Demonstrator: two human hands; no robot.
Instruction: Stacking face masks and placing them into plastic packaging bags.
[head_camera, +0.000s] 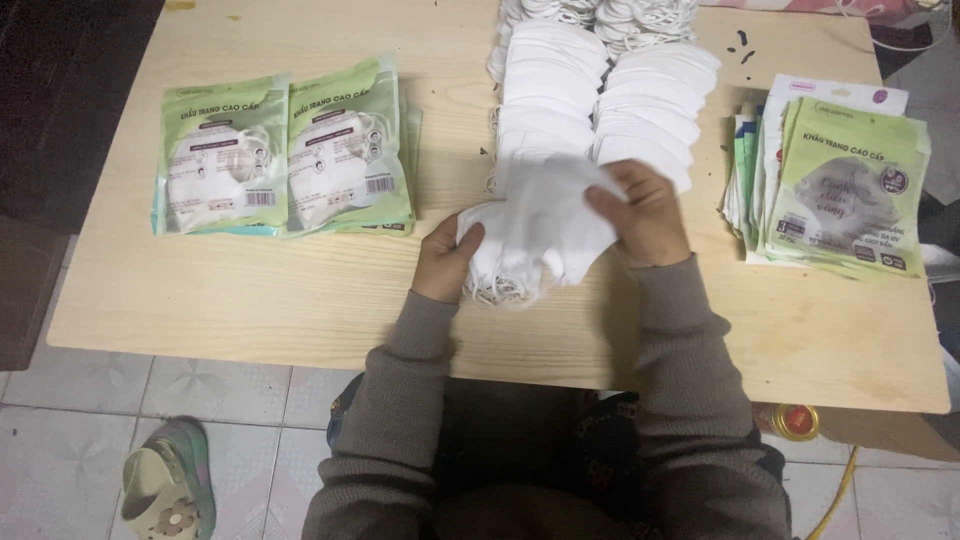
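My left hand (445, 258) grips a small stack of white face masks (535, 235) from its left side, just above the wooden table (300, 290). My right hand (645, 212) pinches the top mask of that stack at its upper right, lifting it in a blur. Elastic ear loops hang below the stack. Directly behind the hands, two long rows of overlapping white masks (600, 90) run toward the far edge of the table.
Two piles of filled green mask packets (285, 160) lie at the left of the table. A fanned pile of flat green and white pouches (845, 190) lies at the right. On the tiled floor are a slipper (165, 490) at lower left and a bottle cap (797, 421) at right.
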